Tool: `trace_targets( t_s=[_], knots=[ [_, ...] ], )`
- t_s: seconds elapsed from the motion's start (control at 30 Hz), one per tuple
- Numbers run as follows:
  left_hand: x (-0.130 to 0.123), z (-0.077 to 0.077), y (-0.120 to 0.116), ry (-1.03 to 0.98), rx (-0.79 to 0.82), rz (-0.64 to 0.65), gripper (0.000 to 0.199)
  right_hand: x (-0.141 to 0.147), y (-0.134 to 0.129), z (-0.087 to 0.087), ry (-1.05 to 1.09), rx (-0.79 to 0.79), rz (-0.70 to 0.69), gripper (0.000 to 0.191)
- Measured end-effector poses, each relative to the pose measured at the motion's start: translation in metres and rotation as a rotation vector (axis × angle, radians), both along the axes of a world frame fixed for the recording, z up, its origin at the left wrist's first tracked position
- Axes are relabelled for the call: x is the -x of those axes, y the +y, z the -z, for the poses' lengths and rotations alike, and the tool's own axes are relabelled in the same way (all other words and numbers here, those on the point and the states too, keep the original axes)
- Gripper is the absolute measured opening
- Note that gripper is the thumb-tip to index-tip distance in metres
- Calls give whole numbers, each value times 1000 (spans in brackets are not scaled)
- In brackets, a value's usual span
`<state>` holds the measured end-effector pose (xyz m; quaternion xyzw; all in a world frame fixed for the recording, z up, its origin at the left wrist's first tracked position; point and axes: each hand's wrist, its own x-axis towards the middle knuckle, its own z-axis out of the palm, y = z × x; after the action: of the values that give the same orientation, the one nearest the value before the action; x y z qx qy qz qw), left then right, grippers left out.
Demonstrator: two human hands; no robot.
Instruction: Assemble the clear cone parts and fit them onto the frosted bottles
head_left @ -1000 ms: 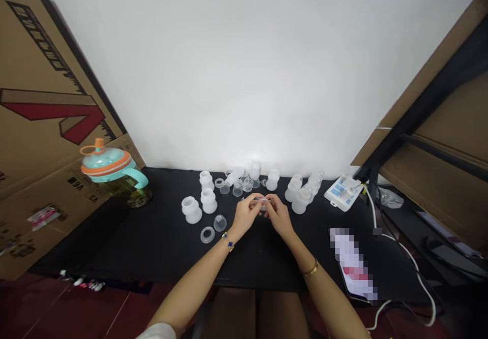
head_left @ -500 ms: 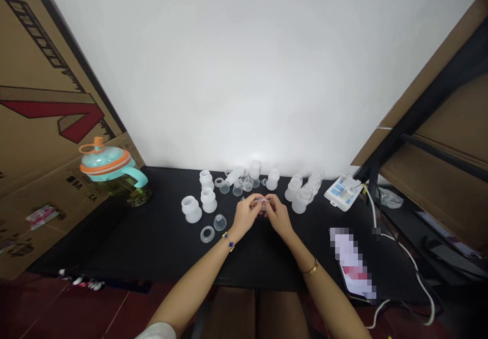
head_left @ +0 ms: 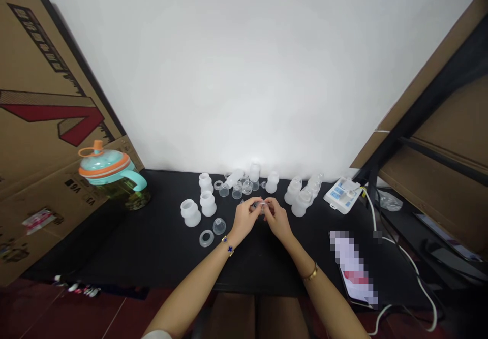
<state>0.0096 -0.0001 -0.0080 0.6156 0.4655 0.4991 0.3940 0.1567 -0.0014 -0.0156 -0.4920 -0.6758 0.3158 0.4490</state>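
Observation:
My left hand (head_left: 245,219) and my right hand (head_left: 279,220) meet over the middle of the black table. Both pinch a small clear plastic ring-like part (head_left: 263,204), largely covered by my fingers. To the left lie a translucent bottle collar ring (head_left: 206,238) and a clear domed cap (head_left: 219,226). Open white baby bottle bodies, among them a front one (head_left: 190,213), stand behind these. Beyond my hands is a cluster of clear caps, such as one cap (head_left: 237,191), with rings and a tipped bottle. Topped baby bottles, including a near one (head_left: 301,202), stand at right.
A large teal-lidded jug (head_left: 110,176) stands at the left beside a cardboard box (head_left: 46,125). On the right are a white power strip (head_left: 342,195), a white cable (head_left: 415,263) and a phone (head_left: 354,273). A white wall (head_left: 251,74) rises behind the black table (head_left: 152,247).
The whole view has shifted slightly, with things sitting a little lower in the picture. My hands stay together on the small clear part, with only slight finger movement.

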Motion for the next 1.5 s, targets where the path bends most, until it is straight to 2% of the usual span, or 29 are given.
trace_targets(
  t_s=[1.5],
  knots=[
    [2,-5,-3,190,-96,-73,18,2,0,1,-20,-6,10,19]
  ],
)
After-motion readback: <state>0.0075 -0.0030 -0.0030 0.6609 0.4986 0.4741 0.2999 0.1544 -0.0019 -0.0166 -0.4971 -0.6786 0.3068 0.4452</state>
